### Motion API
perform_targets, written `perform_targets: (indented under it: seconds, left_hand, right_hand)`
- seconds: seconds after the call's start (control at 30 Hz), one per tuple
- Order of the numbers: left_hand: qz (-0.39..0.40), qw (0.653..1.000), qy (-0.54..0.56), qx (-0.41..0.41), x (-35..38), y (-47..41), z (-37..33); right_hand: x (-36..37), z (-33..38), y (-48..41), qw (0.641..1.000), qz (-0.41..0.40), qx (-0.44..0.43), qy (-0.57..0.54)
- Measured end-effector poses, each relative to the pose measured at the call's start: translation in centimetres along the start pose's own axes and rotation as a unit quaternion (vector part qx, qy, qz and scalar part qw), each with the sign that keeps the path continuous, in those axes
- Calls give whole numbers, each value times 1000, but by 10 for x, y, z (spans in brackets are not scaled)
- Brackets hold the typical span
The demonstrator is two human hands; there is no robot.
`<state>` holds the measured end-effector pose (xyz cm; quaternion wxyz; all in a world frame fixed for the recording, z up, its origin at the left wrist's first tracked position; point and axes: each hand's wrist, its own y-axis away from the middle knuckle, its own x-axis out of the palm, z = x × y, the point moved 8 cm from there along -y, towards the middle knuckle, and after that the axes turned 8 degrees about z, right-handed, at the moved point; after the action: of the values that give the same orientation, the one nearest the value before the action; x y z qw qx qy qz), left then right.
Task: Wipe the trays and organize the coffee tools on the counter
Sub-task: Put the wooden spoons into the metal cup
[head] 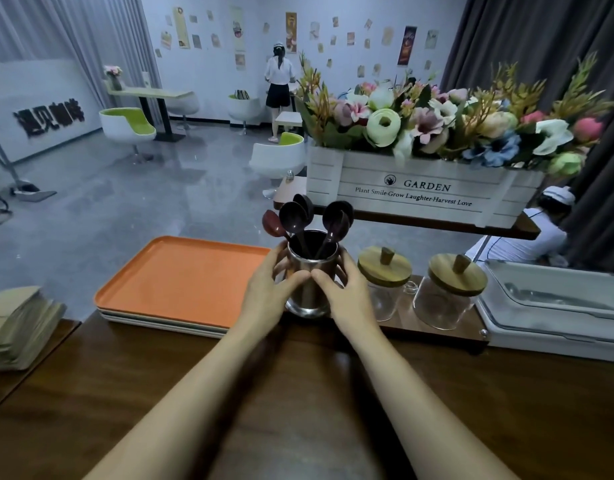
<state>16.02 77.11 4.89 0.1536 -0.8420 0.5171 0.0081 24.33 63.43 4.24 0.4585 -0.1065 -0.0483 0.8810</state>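
Left hand (267,292) and right hand (348,294), each grip curled round the steel cup (303,263): rigid, probably slick, top-heavy with spoons (298,216), best held mid-wall.

- Ahead of you, a pale wall (222,74) dotted with posters.
- Glossy grey floor (125,202) below it.
- White chairs (127,128) with green seats by a table (149,93).
- Dark curtain (540,36) on your right, pale drapes (56,32) on your left.
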Motion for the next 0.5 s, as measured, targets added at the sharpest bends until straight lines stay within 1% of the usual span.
perform_targets:
  seconds: [0.17,0.5]
  left_hand:
    - [10,1000,-26,-7,-1,-4,5]
    - [15,996,-73,-39,0,2,9]
  right_hand:
    - [2,-1,0,1000,3,-6,-4]
    - [3,-6,9,1000,1,20,18]
